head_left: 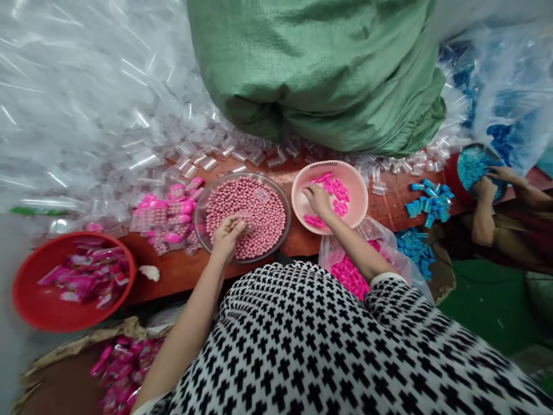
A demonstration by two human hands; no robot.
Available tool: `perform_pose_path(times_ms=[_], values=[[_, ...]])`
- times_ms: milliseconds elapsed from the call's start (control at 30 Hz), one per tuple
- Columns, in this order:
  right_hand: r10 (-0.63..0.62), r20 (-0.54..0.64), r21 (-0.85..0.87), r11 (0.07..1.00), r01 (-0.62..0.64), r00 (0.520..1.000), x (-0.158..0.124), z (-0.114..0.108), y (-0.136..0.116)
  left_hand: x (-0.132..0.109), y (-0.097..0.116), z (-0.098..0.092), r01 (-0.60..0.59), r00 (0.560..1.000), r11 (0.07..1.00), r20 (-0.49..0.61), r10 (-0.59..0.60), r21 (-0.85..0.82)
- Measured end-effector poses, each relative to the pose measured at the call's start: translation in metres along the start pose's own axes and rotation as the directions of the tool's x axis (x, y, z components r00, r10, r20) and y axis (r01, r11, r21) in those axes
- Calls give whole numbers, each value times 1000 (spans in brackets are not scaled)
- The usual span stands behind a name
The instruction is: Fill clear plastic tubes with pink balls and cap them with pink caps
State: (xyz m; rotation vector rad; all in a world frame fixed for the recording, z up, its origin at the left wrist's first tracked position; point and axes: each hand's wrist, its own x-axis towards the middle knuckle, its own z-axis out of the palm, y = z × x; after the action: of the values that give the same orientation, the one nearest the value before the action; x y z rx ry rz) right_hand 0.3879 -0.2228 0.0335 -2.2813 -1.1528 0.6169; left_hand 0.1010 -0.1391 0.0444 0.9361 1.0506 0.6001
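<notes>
My left hand (230, 235) pinches a small clear plastic container (245, 221) over a metal bowl (285, 230) full of pink beads (259, 236). Pink shows through the container, but I cannot tell how many beads are in it. Another clear container (261, 196) lies on the beads. My right hand (318, 200) reaches into a light pink basin (362, 202) of bright pink plastic caps (332, 183). Its fingers are bent together near the basin's left wall; what they hold, if anything, is too small to make out.
Pink bead-filled containers (166, 216) are heaped left of the bowl, beside a red basin (26, 294) of pink packets. Clear containers (203, 161) pile up behind. A green sack (319, 69) looms above. To the right, another person's hands (486, 187) work over blue pieces (473, 164).
</notes>
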Motion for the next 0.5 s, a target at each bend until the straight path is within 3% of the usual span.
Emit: perform_pose_path(times_ms=[100,233,333,500], values=[[88,10,-248,965,-83,996,27,-17,38,-2,-2,12,19,999,1000,46,-20,13],[-24,179,-527,842,117,984,52,-15,57,-2,-4,23,38,997,999,73,-39,25],[-49,276,-562,802,203,960,60,-11,58,-3,-3,26,46,996,999,77,-46,-1],[-7,273,-568,806,168,962,59,-18,58,-6,2,32,58,996,992,79,-49,-109]])
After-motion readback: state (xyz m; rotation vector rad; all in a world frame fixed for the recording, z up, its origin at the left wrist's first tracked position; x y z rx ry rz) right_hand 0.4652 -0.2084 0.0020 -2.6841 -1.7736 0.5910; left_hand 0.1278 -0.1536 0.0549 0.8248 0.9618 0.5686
